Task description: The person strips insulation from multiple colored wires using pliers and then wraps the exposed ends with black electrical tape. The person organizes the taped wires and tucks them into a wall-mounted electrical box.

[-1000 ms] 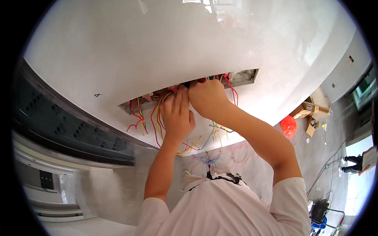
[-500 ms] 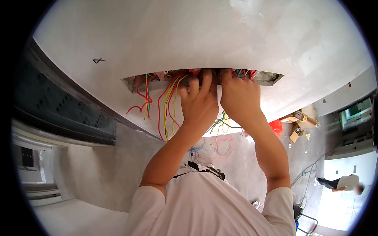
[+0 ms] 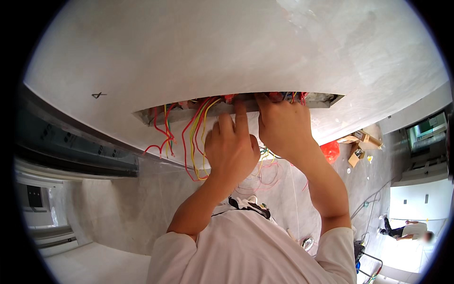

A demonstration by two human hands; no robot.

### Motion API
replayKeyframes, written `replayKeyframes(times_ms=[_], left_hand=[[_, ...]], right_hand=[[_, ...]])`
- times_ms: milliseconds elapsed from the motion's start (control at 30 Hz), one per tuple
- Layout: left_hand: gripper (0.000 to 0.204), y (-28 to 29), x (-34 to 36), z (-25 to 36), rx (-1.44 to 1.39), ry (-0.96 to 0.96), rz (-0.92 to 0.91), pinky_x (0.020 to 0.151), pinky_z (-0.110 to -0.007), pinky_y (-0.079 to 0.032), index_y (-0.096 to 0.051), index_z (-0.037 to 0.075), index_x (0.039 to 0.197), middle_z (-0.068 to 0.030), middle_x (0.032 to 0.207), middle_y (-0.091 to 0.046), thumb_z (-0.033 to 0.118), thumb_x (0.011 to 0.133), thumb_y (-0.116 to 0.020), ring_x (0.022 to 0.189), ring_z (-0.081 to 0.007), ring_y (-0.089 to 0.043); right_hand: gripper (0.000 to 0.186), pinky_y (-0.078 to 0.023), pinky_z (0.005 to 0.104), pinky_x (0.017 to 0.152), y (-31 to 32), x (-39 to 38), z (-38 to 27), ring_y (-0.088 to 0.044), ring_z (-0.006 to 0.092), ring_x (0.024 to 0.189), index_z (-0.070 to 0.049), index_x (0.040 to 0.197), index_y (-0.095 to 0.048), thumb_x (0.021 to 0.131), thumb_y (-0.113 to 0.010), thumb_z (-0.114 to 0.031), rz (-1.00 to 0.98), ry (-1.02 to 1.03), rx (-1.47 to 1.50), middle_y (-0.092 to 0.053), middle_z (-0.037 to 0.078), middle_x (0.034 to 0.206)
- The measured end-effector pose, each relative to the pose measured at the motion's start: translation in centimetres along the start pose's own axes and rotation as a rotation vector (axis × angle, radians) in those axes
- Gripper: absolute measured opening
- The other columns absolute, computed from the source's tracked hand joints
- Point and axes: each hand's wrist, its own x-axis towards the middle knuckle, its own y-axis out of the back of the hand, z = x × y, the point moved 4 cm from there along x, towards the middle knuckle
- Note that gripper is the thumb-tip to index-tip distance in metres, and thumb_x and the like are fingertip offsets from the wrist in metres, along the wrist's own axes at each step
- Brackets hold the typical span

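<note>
A long recessed box is set in the pale wall, with coloured wires inside. My left hand is just below its lower edge. Its index finger stretches up into the opening, the other fingers are partly bent, and I see nothing held. My right hand sits beside it to the right, with its bent fingers reaching into the box; their tips and whatever they grip are hidden. Red and yellow wires hang from the box left of my left hand. Farther left hangs another bunch of red wires with bare-looking ends.
On the floor to the right lie a red plastic bag and open cardboard boxes. Loose pink wire is coiled on the floor below my hands. A person is far off at the right. A dark glazed panel stands at the left.
My left hand has drawn down and partly out of the box, its other fingers bending. My right hand stays at the box. The view has shifted slightly, and the distant person has changed pose.
</note>
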Motion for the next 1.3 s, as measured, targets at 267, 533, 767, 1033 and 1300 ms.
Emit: replayKeyframes(times_ms=[267, 533, 767, 1033, 1300], left_hand=[[0.092, -0.7, 2.1, -0.3, -1.367, 0.365, -0.497, 0.081, -0.033, -0.057, -0.024, -0.004, 0.166, -0.0109, 0.103, -0.073, -0.012, 0.083, -0.061, 0.095, -0.0161, -0.072], [0.097, -1.3, 2.9, -1.8, -1.556, 0.335, -0.426, 0.084, -0.028, -0.055, -0.021, 0.000, 0.168, -0.0119, 0.111, -0.069, -0.013, 0.079, -0.060, 0.095, -0.0146, -0.069], [0.093, 1.2, -0.3, -1.6, -1.218, 0.117, -0.505, 0.076, -0.022, -0.050, -0.011, 0.001, 0.172, -0.0043, 0.095, -0.074, -0.008, 0.092, -0.057, 0.081, -0.0072, -0.064], [0.072, 1.2, -5.6, -8.6, -1.137, -0.164, -0.698, 0.065, -0.023, -0.047, -0.038, -0.001, 0.164, -0.0045, 0.085, -0.070, -0.006, 0.095, -0.059, 0.066, -0.0059, -0.055], [0.066, 6.4, -3.0, -7.8, -0.529, -0.615, -0.066, 0.110, -0.060, -0.043, -0.048, -0.010, 0.151, -0.0281, 0.146, -0.061, 0.002, 0.088, -0.064, 0.135, -0.0481, -0.054]], right_hand=[[0.022, -0.049, 0.0413, 0.046, -0.3, 0.0, 0.5, -0.066, 0.0281, 0.048, -0.002, 0.086, -0.074, 0.068, -0.071, -0.014, -0.020, 0.040, 0.050, -0.068, 0.013, 0.062], [0.017, -0.052, 0.0431, 0.048, -0.8, 1.7, -1.1, -0.067, 0.0302, 0.050, -0.010, 0.062, -0.070, 0.074, -0.074, -0.021, -0.047, -0.036, 0.062, -0.070, 0.013, 0.063], [0.021, -0.051, 0.0414, 0.049, -2.6, 1.2, -1.1, -0.066, 0.0303, 0.052, -0.012, 0.071, -0.076, 0.086, -0.075, -0.026, 0.163, -0.375, 0.012, -0.068, 0.011, 0.062], [0.011, -0.053, 0.0438, 0.057, -2.4, 1.1, -3.3, -0.067, 0.0332, 0.060, -0.007, 0.066, -0.072, 0.070, -0.082, -0.011, 0.495, -0.503, -0.090, -0.067, 0.011, 0.065], [0.012, -0.053, 0.0437, 0.056, -3.2, 1.3, -3.5, -0.066, 0.0320, 0.061, -0.007, 0.069, -0.071, 0.064, -0.081, -0.006, 0.645, -0.445, -0.106, -0.066, 0.010, 0.066]])
